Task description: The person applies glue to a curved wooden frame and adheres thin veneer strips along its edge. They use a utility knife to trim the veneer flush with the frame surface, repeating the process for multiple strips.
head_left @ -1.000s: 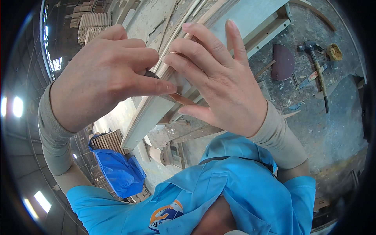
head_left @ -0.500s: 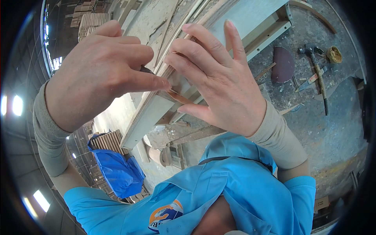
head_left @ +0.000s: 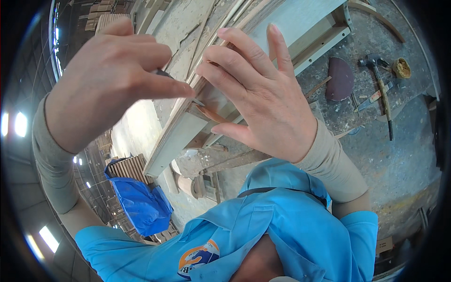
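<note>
My left hand is closed round a slim tool with a dark handle; most of it is hidden in the fist. Its narrow metal tip shows past my thumb, close to an orange-brown strip on the pale wooden frame. I cannot make out whether the tip touches it. My right hand is spread over the same frame, palm down. Its fingertips rest at the long edge, the thumb is well apart, and no held object shows in it.
To the right, a worn bench top carries a hammer, a dark sanding disc, a small tub of yellowish paste and a flat blade. A blue sheet covers stacked wood at lower left. A curved wooden piece lies at the far right.
My left hand has drawn back slightly to the left and upward with the tool, so more of the metal tip shows. My right hand has hardly moved.
</note>
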The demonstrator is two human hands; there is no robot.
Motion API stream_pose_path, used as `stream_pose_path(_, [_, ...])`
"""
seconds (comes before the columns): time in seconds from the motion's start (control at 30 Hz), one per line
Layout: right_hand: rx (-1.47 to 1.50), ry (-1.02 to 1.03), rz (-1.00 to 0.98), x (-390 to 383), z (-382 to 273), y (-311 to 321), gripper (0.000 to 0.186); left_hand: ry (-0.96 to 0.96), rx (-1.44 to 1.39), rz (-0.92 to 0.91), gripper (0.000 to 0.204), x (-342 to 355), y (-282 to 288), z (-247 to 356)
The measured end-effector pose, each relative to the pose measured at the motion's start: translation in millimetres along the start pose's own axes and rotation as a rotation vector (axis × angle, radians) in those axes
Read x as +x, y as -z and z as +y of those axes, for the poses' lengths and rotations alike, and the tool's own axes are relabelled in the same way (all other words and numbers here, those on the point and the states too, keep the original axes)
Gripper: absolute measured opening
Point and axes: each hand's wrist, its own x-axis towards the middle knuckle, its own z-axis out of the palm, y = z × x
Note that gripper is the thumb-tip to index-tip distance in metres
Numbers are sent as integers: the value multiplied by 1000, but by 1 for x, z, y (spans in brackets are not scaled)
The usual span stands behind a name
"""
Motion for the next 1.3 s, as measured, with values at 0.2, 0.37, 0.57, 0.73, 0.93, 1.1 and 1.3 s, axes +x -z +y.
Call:
stream_pose_path(0.2, [-17,-3,31,0,1,0,82,11,58,-19,23,1,5,1])
stream_pose_path(0.37, [19,5,20,0,1,1,84,-25,113,-20,25,-1,10,2])
stream_pose_path(0.57, [-17,-12,-48,-4,-7,10,84,98,70,-19,33,-29,35,1])
stream_pose_path(0.73, [-87,-22,30,4,-20,0,77,378,-152,278,43,-76,11,24])
stream_pose_path(0.93, [-196,7,113,14,-13,-15,66,811,-517,815,37,-89,-100,68])
stream_pose_path(1.1, [-245,24,79,17,-20,-13,56,1070,-946,1335,36,-81,-183,106])
stream_pose_path(1.3, [-272,15,66,11,-18,-13,51,1152,-974,1477,34,-63,-197,118])
